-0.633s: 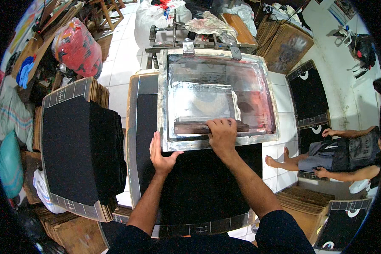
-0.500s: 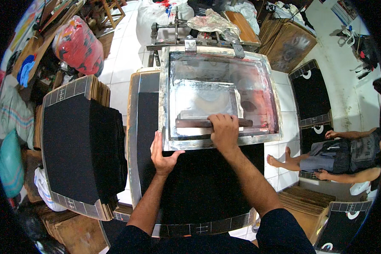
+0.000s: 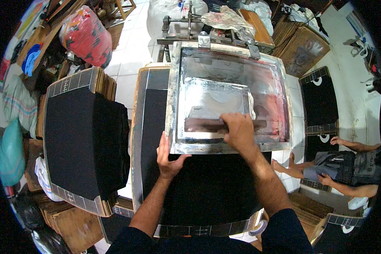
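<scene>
A screen-printing frame (image 3: pixel 172 97) with a pale, worn rim lies over a black fabric panel (image 3: pixel 211 190) on a board. Across the lower part of its mesh (image 3: pixel 216 97) sits a squeegee (image 3: pixel 258 125) with a brown handle, slightly blurred. My right hand (image 3: pixel 241 131) is closed around the middle of that handle. At the frame's near left corner rests my left hand (image 3: pixel 169 158), its fingers stretched along the left side and its thumb apart along the near side. The squeegee's blade cannot be made out clearly.
Two metal clamps (image 3: pixel 204 41) hold the frame's far side to a stand (image 3: pixel 178 21). Left of me is a stack of boards (image 3: pixel 105 86) topped with black fabric (image 3: pixel 70 139). Another person (image 3: pixel 347 163) is at the right, near black panels (image 3: pixel 321 97). A filled red bag (image 3: pixel 86 38) stands far left.
The whole scene has shifted to the right in the view. My right hand still grips the squeegee, now blurred, low on the mesh. My left hand stays at the frame's corner.
</scene>
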{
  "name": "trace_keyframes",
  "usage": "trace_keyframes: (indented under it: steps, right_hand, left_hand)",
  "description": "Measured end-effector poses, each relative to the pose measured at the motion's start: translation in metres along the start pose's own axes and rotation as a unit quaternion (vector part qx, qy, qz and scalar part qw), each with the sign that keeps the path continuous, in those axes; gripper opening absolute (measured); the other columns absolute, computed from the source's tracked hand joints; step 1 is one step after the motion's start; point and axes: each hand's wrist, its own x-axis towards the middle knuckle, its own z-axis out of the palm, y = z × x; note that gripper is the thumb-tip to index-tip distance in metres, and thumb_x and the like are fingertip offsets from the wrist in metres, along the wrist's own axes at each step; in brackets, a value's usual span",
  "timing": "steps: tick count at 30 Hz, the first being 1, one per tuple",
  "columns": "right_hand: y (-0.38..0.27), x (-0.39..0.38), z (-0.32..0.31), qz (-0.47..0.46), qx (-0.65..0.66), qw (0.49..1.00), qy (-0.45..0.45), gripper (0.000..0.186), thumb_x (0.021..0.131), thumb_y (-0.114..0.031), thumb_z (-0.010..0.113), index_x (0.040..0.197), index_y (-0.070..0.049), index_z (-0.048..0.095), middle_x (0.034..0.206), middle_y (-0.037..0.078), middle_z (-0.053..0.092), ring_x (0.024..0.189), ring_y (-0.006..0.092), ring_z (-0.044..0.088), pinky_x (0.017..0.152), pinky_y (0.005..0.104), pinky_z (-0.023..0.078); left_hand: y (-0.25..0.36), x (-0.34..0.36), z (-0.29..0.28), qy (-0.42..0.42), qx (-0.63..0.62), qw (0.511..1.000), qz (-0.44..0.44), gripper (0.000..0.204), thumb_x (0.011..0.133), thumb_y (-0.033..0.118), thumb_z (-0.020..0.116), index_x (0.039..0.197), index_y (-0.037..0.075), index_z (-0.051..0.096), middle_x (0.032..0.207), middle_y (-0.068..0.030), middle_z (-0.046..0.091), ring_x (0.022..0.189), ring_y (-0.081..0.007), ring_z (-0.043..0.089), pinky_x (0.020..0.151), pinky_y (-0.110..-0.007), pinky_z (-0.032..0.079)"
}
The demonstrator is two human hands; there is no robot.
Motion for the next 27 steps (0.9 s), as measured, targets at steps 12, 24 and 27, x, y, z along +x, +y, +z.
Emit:
trace_keyframes:
  steps: [12,24,27]
  right_hand:
    - [0.058,0.140,0.012,0.034,-0.014,0.999,0.035,0.046,0.073,-0.030,0.088,0.112,-0.012,0.070,0.110,0.009,0.075,0.107,0.0342,0.068,0.087,0.0528,0.051]
    - [-0.042,-0.083,0.017,0.048,0.002,0.995,0.085,0.057,0.065,-0.011,0.087,0.118,-0.015,0.068,0.112,0.004,0.068,0.111,0.0266,0.061,0.103,0.0465,0.042]
    - [-0.049,-0.092,0.020,0.043,-0.023,0.990,0.132,0.062,0.066,-0.016,0.089,0.124,-0.014,0.067,0.115,0.005,0.067,0.116,0.0282,0.059,0.109,0.0498,0.038]
  left_hand:
    - [0.004,0.002,-0.001,0.000,-0.004,1.000,-0.005,0.108,0.065,0.031,0.099,0.151,-0.006,0.044,0.152,-0.0363,0.046,0.140,-0.0439,0.052,0.110,-0.048,0.044]
    - [0.008,0.004,-0.003,0.012,-0.005,1.000,0.018,0.107,0.069,0.036,0.096,0.154,-0.002,0.043,0.155,-0.0323,0.045,0.143,-0.0406,0.049,0.108,-0.048,0.043]
    - [0.018,0.006,-0.010,-0.005,-0.009,1.000,-0.019,0.108,0.068,0.035,0.097,0.156,0.001,0.043,0.157,-0.0295,0.045,0.144,-0.0400,0.048,0.110,-0.049,0.042]
